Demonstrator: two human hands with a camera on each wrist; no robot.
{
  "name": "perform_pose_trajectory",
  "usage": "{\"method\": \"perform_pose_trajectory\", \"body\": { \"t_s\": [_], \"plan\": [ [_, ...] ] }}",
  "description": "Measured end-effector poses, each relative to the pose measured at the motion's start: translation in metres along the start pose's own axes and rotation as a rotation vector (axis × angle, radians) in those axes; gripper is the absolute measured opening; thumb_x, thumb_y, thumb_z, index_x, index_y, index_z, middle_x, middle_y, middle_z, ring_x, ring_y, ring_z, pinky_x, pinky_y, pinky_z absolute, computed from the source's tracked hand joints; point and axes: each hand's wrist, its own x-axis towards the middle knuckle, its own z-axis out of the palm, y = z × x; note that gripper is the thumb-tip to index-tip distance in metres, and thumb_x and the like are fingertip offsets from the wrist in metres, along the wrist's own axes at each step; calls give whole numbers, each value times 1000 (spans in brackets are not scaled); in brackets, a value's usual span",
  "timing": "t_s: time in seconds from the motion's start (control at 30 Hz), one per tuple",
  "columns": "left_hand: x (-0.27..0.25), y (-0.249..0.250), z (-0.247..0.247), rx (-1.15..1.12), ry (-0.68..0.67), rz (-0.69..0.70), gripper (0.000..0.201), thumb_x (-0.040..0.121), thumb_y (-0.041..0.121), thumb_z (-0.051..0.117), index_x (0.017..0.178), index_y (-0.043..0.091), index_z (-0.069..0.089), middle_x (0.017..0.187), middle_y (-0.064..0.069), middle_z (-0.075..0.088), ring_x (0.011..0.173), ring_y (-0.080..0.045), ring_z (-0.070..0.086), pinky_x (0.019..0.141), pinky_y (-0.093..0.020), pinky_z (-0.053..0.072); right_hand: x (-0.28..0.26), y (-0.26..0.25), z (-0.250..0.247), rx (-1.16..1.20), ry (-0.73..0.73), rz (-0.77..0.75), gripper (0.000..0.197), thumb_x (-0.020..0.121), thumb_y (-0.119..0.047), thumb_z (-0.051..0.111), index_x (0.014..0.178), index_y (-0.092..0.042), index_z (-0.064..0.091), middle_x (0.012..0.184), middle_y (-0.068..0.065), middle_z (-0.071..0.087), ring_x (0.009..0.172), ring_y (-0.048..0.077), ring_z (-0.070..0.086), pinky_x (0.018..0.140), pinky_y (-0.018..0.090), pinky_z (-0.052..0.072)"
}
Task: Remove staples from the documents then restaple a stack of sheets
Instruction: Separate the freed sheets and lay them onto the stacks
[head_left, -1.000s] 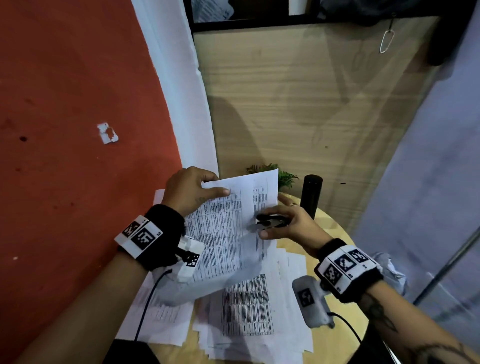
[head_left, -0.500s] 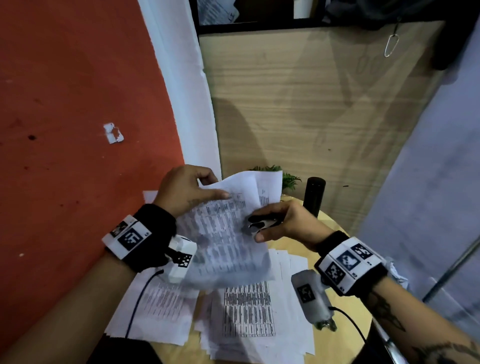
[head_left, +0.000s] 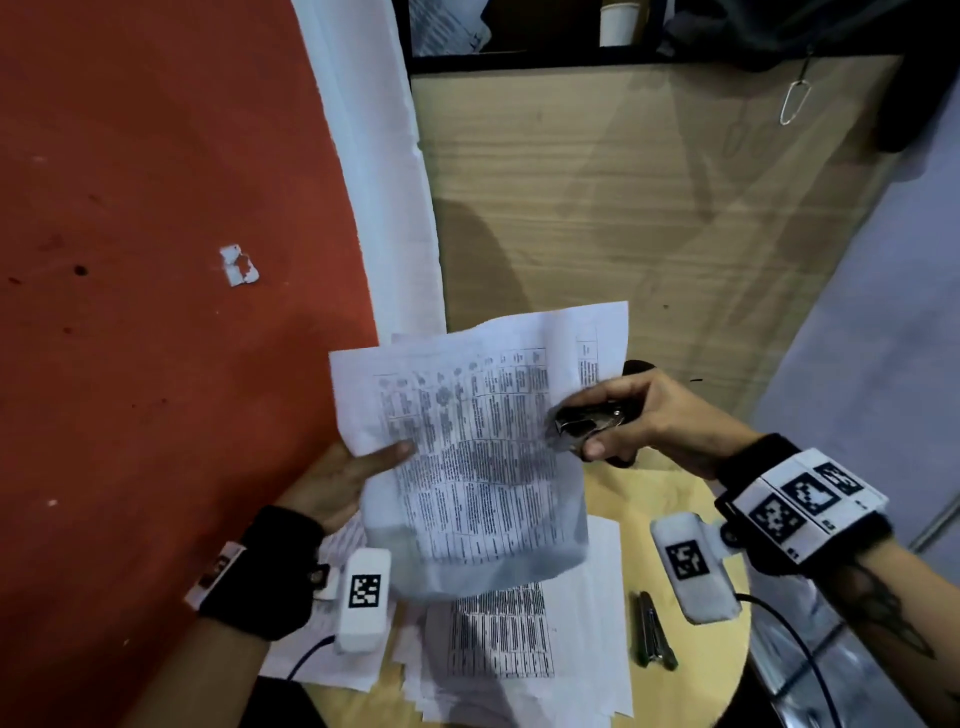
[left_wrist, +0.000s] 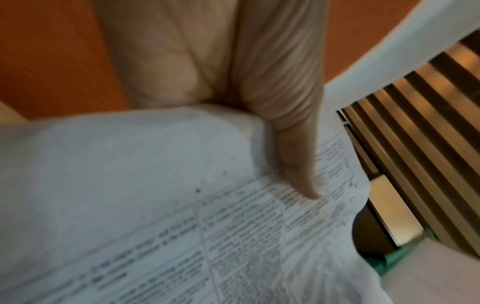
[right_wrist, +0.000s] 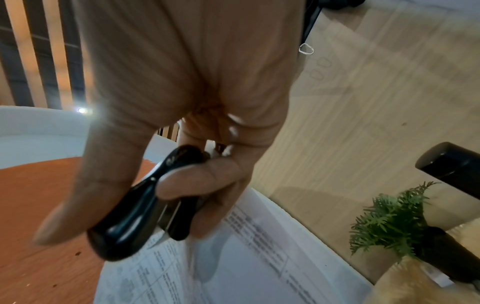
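Head view takes in a small round wooden table (head_left: 670, 499) pushed against an orange-red wall (head_left: 156, 208), with a pale wood panel (head_left: 623, 208) behind it and a wire clip (head_left: 794, 101) hanging on that panel. Loose printed sheets (head_left: 498, 634) lie spread over the tabletop, and a slim metal stapler (head_left: 655, 637) rests on the bare wood just right of them, its long axis running away from the person. A black cylinder (right_wrist: 451, 162) and a small green plant (right_wrist: 387, 220) stand at the far side of the table, mostly blocked in the head view by the raised paper and the right hand.

The document (head_left: 478, 441) is held up off the table between both hands, its printed face toward the person, long axis running roughly from near to far, the lower end sagging in a curve above the loose sheets.

The left hand (head_left: 343, 478) pinches the document at its left edge, thumb (left_wrist: 298, 164) pressed flat on the printed face and the other fingers hidden behind the sheet.

The right hand (head_left: 649, 415) is at the document's right edge, thumb and fingers clamped around a black staple remover (right_wrist: 145, 207). Its metal claws (head_left: 574, 426) point left, against the paper's edge; whether they have bitten a staple I cannot tell.
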Motion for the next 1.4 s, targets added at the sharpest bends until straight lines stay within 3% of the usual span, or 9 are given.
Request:
{"method": "perform_pose_trajectory", "body": {
  "t_s": [0.33, 0.43, 0.5, 0.57, 0.67, 0.87, 1.03, 1.23, 1.4],
  "plan": [
    [-5, 23, -12, 171, 218, 232, 73, 37, 58, 88, 92, 11, 73, 98, -3, 74, 94, -23, 67, 93, -41, 49, -6, 13, -8, 161, 6, -6, 65, 22, -42, 93, 82, -22, 78, 76, 0, 72, 56, 5, 62, 43, 12, 37],
    [-11, 30, -15, 78, 150, 240, 21, 64, 28, 83, 83, 21, 78, 90, 1, 74, 84, -16, 69, 82, -31, 56, -7, 13, -10, 212, 34, 1, 64, 16, -49, 92, 74, -28, 77, 70, -5, 72, 53, 1, 60, 43, 11, 34],
    [-11, 32, -14, 35, 119, 247, 24, 79, 2, 67, 77, 23, 78, 84, 6, 75, 77, -8, 70, 73, -19, 56, -6, 12, -10, 210, 25, -2, 63, 14, -48, 92, 72, -27, 77, 67, -5, 70, 51, 2, 58, 42, 12, 34],
    [-11, 33, -8, 68, 50, 218, 20, 63, 24, 86, 80, 19, 77, 87, 4, 75, 80, -9, 70, 78, -20, 55, -5, 10, -9, 197, -5, -8, 59, 19, -36, 94, 74, -24, 78, 67, -3, 70, 52, 6, 59, 44, 14, 38],
    [-8, 30, -1, 159, 31, 157, 65, 27, 57, 90, 77, 17, 78, 84, 1, 75, 74, -11, 70, 75, -24, 55, -2, 3, -5, 186, -36, 7, 33, 47, -13, 86, 77, -22, 78, 82, -3, 74, 69, 9, 66, 58, 17, 51],
    [-5, 31, 20, 106, 134, 259, 37, 49, 44, 86, 77, 22, 77, 80, 2, 75, 72, -10, 70, 65, -21, 56, 2, 2, -1, 102, -26, -8, 67, 22, -43, 93, 84, -23, 77, 85, 0, 72, 64, 9, 60, 49, 18, 43],
    [3, 34, 23, 53, 357, 343, 30, 63, 24, 73, 92, 19, 68, 90, 4, 73, 80, -7, 67, 78, -21, 54, 5, 8, 9, 207, 53, -4, 16, 61, 1, 73, 67, -14, 73, 59, -5, 66, 44, 3, 53, 42, 14, 39],
    [14, 13, -14, 124, 425, 167, 21, 85, 3, 62, 102, 14, 61, 103, -10, 67, 86, -17, 64, 91, -37, 50, 16, 44, 29, 270, 128, 64, 51, 55, -38, 85, 94, -12, 67, 79, -5, 70, 71, 7, 65, 52, 16, 48],
    [11, -39, -80, 341, 553, -33, 29, 87, 5, 62, 114, -5, 60, 113, -18, 62, 75, -9, 64, 62, -14, 49, 22, 116, 40, 250, 274, 264, 13, 85, -18, 63, 95, -10, 65, 85, -2, 69, 82, 6, 65, 63, 18, 48]
  ]
}}
